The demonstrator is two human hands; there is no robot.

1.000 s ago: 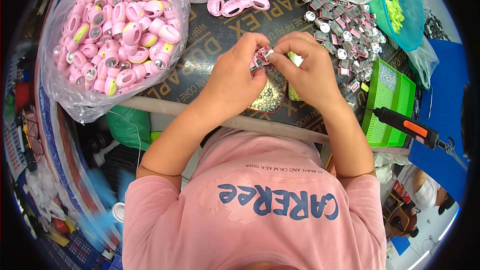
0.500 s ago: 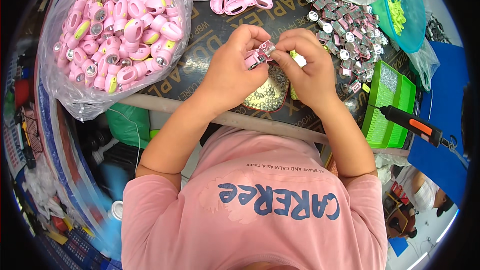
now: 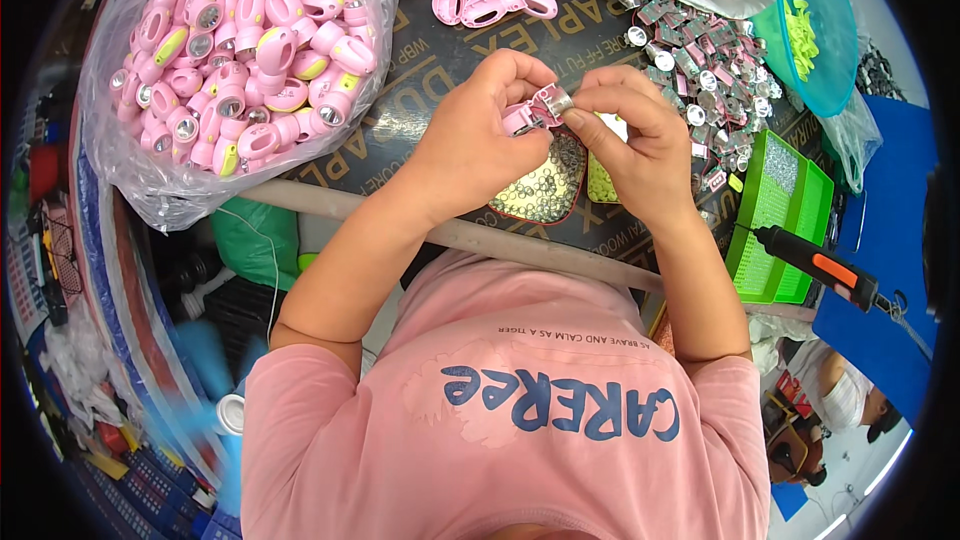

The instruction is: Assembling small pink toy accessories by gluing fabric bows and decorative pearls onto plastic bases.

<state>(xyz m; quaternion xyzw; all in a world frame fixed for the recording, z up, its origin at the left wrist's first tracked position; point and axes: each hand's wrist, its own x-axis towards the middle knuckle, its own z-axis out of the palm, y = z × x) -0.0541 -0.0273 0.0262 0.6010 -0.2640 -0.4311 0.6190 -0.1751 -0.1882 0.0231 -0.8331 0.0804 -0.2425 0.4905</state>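
My left hand (image 3: 478, 145) is closed around a pink plastic flashlight shell (image 3: 520, 118) with its inner parts showing. At the shell's front end sits a small silvery reflector cup (image 3: 558, 104), pinched between the thumb and fingers of my right hand (image 3: 640, 145). Both hands meet above the table, close to its near edge. Just below them lies a shallow tray of small clear round lenses (image 3: 540, 185). Beside it, partly under my right hand, is a container of yellow-green pieces (image 3: 602, 183).
A clear bag of pink flashlights (image 3: 240, 60) fills the left. Pink shells (image 3: 485, 6) lie at the back. Right are a heap of reflector assemblies (image 3: 700, 65), a teal basin (image 3: 825, 50), a green tray (image 3: 765, 230) and a hanging electric screwdriver (image 3: 820, 265).
Both hands have shifted slightly right in the picture, along with the surroundings. The reflector cup at the shell's front now shows more clearly. Each hand keeps its hold.
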